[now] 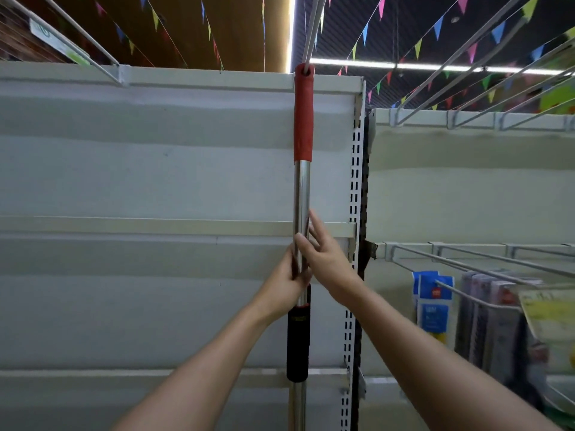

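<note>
Gripping a shiny steel pole (301, 194) with the left hand (287, 281), fingers curled round it just above a matte black sleeve (298, 346); touching it with the right hand (326, 259), fingers straight and slightly spread. Hanging upright by a red grip (303, 119) from a wire hook (312, 32), against pale flat metal shelf panels (155, 175), under coloured triangular bunting (438, 26)

Dim aisle, bright ceiling strip lights (404, 66) glaring, soft focus throughout, right-edge packets (432, 309) blurred, wide-angle bending

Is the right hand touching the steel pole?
Touching. The head view shows the right hand with its thumb laid across the front of the steel pole, fingers straight beside it.
</note>
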A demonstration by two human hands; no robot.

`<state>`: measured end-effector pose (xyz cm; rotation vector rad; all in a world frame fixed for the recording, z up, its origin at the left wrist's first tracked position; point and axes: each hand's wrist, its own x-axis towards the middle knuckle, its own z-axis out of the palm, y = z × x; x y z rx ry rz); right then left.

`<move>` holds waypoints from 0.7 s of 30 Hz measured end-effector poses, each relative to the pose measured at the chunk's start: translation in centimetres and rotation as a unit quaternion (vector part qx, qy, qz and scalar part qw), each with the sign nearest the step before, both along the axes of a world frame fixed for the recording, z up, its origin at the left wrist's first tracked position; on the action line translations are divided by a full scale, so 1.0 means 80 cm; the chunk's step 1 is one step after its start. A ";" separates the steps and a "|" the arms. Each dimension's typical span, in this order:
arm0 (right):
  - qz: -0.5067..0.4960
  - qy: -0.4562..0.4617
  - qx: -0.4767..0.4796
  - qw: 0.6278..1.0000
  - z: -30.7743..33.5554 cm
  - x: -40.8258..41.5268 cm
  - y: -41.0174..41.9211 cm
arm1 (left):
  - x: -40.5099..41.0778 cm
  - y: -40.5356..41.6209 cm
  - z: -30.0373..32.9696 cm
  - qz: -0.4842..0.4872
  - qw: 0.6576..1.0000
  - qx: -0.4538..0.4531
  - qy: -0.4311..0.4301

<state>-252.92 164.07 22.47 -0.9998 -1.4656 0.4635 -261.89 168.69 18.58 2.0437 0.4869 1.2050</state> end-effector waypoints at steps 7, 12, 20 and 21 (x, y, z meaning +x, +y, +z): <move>0.000 0.011 0.003 1.000 -0.016 0.001 -0.002 | -0.002 -0.005 -0.006 0.014 0.999 -0.038 0.005; 0.000 0.013 -0.038 0.999 -0.058 0.017 -0.008 | -0.015 -0.006 -0.039 0.098 0.989 -0.085 0.065; -0.006 -0.027 -0.100 0.995 -0.082 0.008 -0.008 | -0.006 -0.026 -0.072 0.153 0.980 -0.077 0.100; -0.001 -0.027 -0.100 0.995 -0.082 0.007 -0.007 | -0.005 -0.026 -0.072 0.155 0.980 -0.076 0.101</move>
